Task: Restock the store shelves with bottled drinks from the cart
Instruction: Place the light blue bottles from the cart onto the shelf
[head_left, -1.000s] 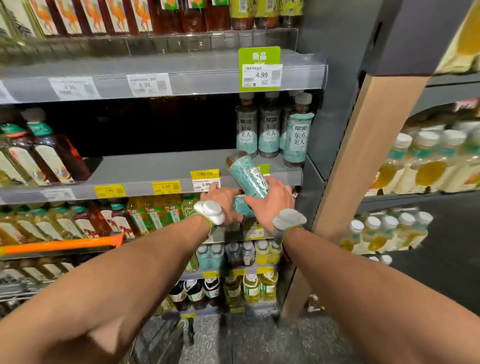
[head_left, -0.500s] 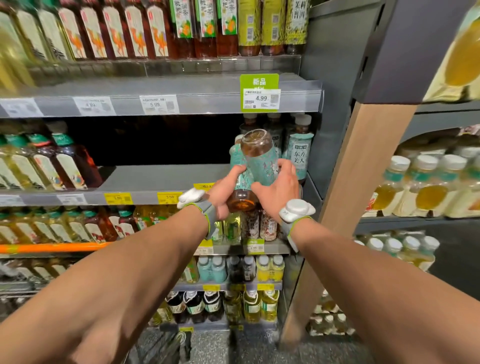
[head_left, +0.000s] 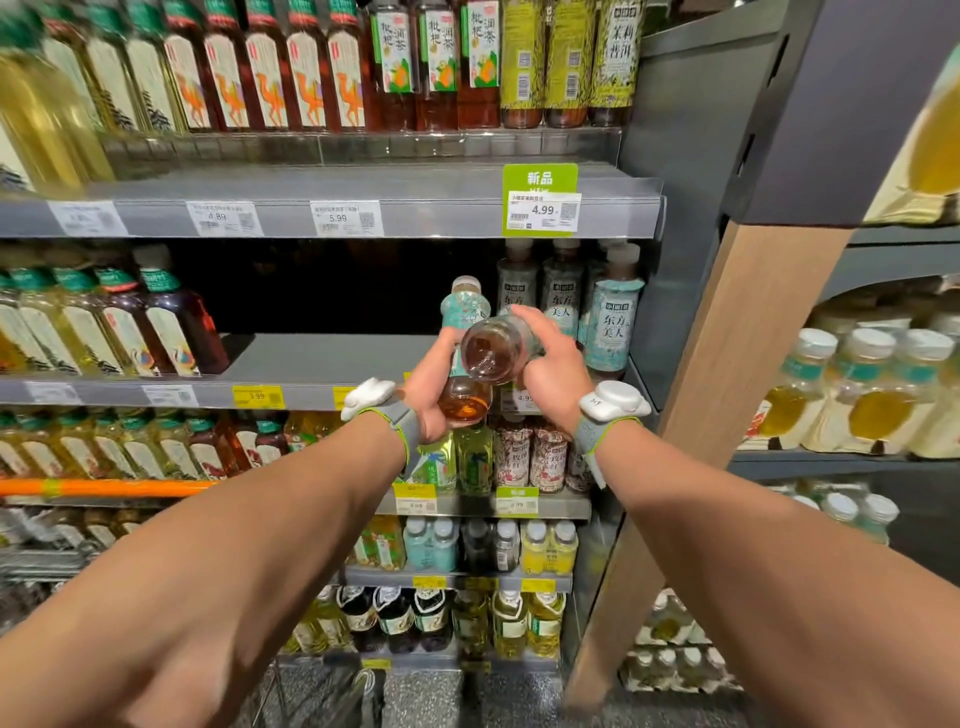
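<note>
A shop aisle; shelves (head_left: 322, 358) of bottled drinks (head_left: 311, 73); price tags (head_left: 543, 210) along the edges.

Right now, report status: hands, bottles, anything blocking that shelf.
Left hand grips one tea bottle upright. Right hand grips a second bottle, tipped base toward camera. Both at the middle shelf, beside the matching row. Nothing seen in the way.

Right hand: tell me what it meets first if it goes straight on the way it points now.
Most likely the teal-labelled bottles standing at the right end of the middle shelf. The right hand holds its bottle base toward the camera, pointing at them. Depth is unclear.
</note>
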